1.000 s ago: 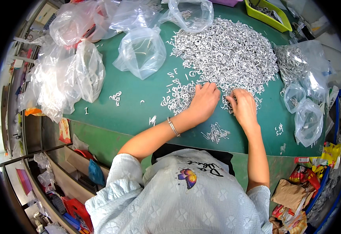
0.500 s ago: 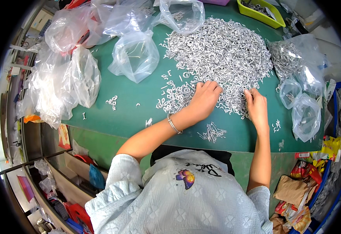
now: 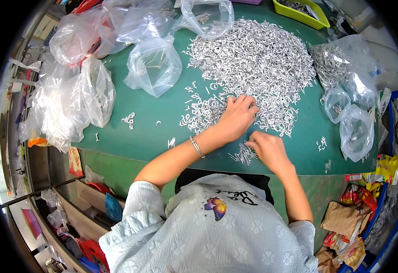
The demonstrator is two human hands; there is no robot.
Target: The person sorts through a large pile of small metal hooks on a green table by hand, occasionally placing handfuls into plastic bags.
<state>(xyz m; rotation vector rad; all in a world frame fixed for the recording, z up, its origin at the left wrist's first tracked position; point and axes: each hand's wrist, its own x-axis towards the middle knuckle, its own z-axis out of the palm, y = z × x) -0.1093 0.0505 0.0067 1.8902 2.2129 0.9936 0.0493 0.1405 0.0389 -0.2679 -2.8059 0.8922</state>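
A big heap of small silvery metal hooks and rings covers the middle of the green table. At the heap's near edge is my left hand, its fingers bent down among the loose pieces; their tips are hidden. My right hand is closed in a pinch just right of a small pile of straight metal pins. Whatever sits between its fingertips is too small to make out. Smaller groups of metal pieces lie left of the heap.
Clear plastic bags stand and lie along the left and back. A filled bag and small open bags are on the right. A yellow-green tray is at the back. Shelving stands at lower left.
My right hand has moved left and toward me, from the heap's right edge to the small pile of pins. My left hand stays at the heap's near edge.
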